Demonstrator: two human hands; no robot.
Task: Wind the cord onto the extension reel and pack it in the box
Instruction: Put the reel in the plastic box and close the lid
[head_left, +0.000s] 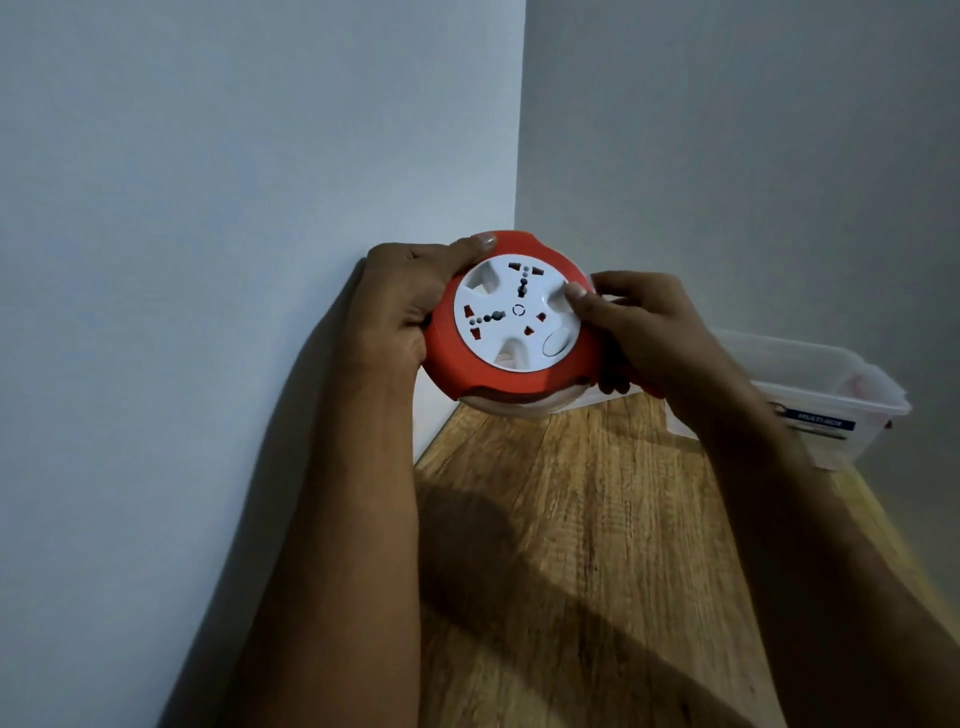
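A round red plastic extension reel with a white socket face (511, 319) is held up in the air above the far end of a wood-grain table (582, 545), in front of the corner where two pale walls meet. The left hand (402, 304) grips the reel's left rim, thumb curled over the top edge. The right hand (636, 325) holds the reel's right side, with fingertips (574, 293) pressing into a recess of the white face. A clear plastic storage box with a blue label (826, 410) sits on the table to the right of the reel, just behind the right wrist. No loose cord shows.
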